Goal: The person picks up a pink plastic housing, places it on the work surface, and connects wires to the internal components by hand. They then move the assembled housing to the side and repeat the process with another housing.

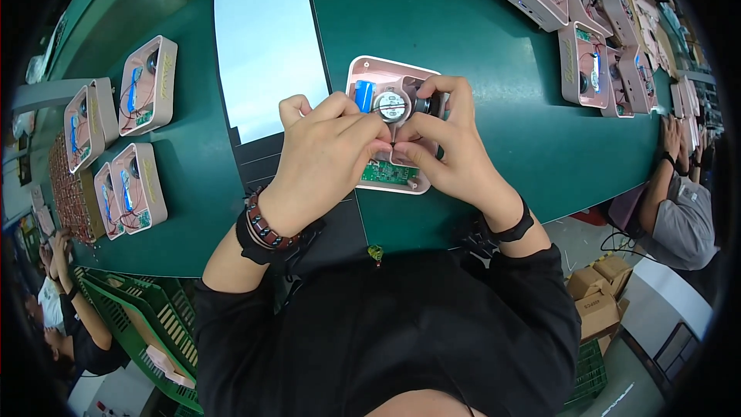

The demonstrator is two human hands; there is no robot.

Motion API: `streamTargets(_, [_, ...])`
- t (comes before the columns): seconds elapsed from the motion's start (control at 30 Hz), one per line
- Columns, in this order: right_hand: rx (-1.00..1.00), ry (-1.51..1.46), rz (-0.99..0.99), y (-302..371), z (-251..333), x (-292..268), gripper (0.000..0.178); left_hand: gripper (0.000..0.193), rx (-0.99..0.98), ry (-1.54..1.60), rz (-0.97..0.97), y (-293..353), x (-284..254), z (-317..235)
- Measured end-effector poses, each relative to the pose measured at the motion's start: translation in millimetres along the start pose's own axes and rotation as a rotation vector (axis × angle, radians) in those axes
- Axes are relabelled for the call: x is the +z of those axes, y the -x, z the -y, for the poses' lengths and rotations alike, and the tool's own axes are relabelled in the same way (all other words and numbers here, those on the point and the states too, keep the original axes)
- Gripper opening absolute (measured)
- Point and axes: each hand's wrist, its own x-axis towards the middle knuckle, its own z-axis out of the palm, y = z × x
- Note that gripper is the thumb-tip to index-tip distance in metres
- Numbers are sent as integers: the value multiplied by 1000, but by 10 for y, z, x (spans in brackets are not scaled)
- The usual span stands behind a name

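A pale pink plastic housing point(378, 68) lies open on the table in front of me. Inside it are a blue cylindrical cell point(364, 96), a round silver-backed part point(391, 108) with dark wires across it, and a green circuit board point(388, 173). A black round part point(423, 105) sits by the housing's right wall. My left hand point(326, 158) and my right hand point(457, 147) meet over the middle of the housing. Their fingertips pinch together at a tiny dark piece, mostly hidden. My right hand's upper fingers curl over the black part.
On the green table point(478, 46), a white sheet point(266, 50) lies on a black mat point(258, 154). Similar pink housings point(149, 85) stand at left, and several more housings point(583, 66) at far right. Co-workers' hands point(673, 139) show at both sides. A green crate point(147, 324) stands lower left.
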Motion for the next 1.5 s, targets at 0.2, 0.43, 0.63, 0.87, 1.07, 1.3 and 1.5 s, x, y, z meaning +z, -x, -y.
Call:
streamTargets(0.2, [-19, 42, 74, 7, 22, -43, 16, 14, 56, -10, 34, -3, -14, -22])
streamTargets(0.43, [32, 237, -36, 22, 134, 42, 17, 8, 59, -168, 114, -105, -70, -92])
streamTargets(0.63, [-2, 349, -3, -26, 75, 84, 26, 6, 156, -340, 66, -103, -61, -123])
streamTargets(0.87, [-215, 284, -37, 293, 179, 4, 60, 15, 56, -200, -129, 54, -373, -92])
streamTargets(1.07, [-113, 622, 22, 578, 286, 86, 68, 34, -58, -560, -318, 59, -828, 672])
streamTargets(1.3, [368, 702, -139, 1556, -70, -617, 60, 45, -612, -844, -107, 795, -1173, 1814])
streamTargets(1.5, [531, 846, -384, 2273, -1113, -1835, 70, 42, -500, -979, -135, 589, -996, 1501])
